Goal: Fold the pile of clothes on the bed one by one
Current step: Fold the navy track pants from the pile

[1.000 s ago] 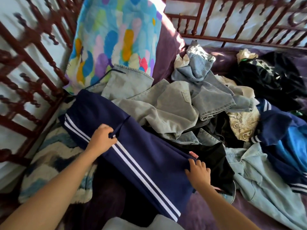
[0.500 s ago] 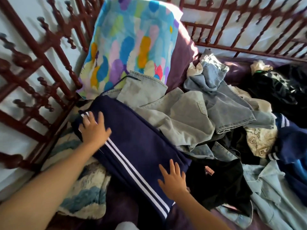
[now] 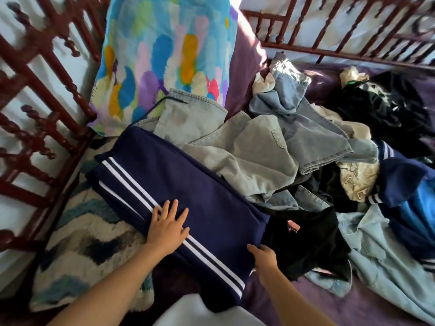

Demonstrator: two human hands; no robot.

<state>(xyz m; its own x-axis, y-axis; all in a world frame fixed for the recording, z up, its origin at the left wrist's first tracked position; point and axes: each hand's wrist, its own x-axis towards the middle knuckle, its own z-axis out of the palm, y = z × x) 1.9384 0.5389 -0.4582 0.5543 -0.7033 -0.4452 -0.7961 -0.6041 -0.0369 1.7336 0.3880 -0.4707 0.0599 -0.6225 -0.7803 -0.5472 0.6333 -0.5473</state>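
Nearest to us, the left hand [image 3: 168, 228] lies flat with fingers spread, pressing on the navy track pants [image 3: 188, 182] beside their white side stripes. The right hand [image 3: 263, 257], just to its right, curls its fingers round the pants' near right edge and grips it. The pants lie on the bed [image 3: 364, 300] under both hands, and we judge them part-folded: the legs look laid one on the other lengthwise (a second stripe peeps out along the left edge), with the crosswise folds yet to come. Their long axis runs diagonally, from the near end below the right hand away to the far left, stripes along it; we cannot tell which end is the waist. Just beyond the right hand lies a black garment [image 3: 310, 241]. Farther off, the pile of clothes [image 3: 294, 147] lies crumpled and unfolded, so we reckon most of the task is left.
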